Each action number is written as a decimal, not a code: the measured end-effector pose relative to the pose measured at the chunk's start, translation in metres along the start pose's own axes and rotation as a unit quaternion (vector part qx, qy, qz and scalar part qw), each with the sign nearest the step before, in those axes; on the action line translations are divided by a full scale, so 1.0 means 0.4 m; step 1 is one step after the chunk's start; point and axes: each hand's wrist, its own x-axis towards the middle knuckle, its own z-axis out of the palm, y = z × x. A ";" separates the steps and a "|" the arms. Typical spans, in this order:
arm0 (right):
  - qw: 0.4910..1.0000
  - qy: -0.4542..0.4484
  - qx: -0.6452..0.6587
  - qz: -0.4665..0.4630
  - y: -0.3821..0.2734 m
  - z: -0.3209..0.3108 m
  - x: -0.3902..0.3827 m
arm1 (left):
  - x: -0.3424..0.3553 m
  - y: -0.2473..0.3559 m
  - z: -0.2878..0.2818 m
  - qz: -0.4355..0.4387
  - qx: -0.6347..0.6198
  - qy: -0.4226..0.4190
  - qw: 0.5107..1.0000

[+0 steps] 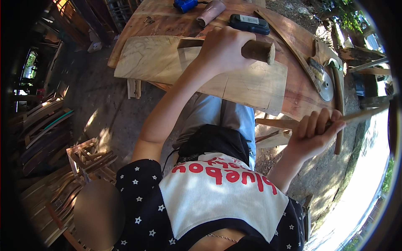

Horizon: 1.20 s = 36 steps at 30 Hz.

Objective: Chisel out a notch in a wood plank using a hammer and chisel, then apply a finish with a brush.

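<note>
My left hand (pixel 226 49) is closed around a thick, round wooden handle (pixel 260 52), whose blunt end sticks out to the right. Whatever tool lies beyond that grip is hidden by the hand. It is over a pale, wide wooden board (pixel 247 90) at the near edge of the workbench, beside a dark slot-like patch (pixel 190 43). Off to the right of the bench, my right hand (pixel 315 130) is wrapped around a slim wooden handle (pixel 364 115). This runs out to a dark shape at the right rim, too cut off to make out.
Across the bench (pixel 303 94) lie a blue object (pixel 185 5), a pinkish tube (pixel 211 13), a black case (pixel 249 24), a long wooden strip (pixel 289 48), a brush (pixel 316 69), a metal disc (pixel 325 93) and a wooden-handled tool (pixel 338 113). Curved wooden pieces (pixel 46 129) are stacked at left.
</note>
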 end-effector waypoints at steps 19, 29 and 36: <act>0.991 0.034 0.007 -0.129 -0.034 0.014 0.077 | -0.026 -0.060 -0.058 -0.038 0.045 -0.069 0.996; 0.994 -0.046 0.022 -0.099 0.001 0.065 0.067 | -0.037 -0.128 -0.110 -0.046 0.054 -0.005 0.997; 0.928 -0.332 -0.167 0.033 0.143 0.132 0.000 | -0.049 -0.184 -0.135 -0.087 0.117 -0.055 0.988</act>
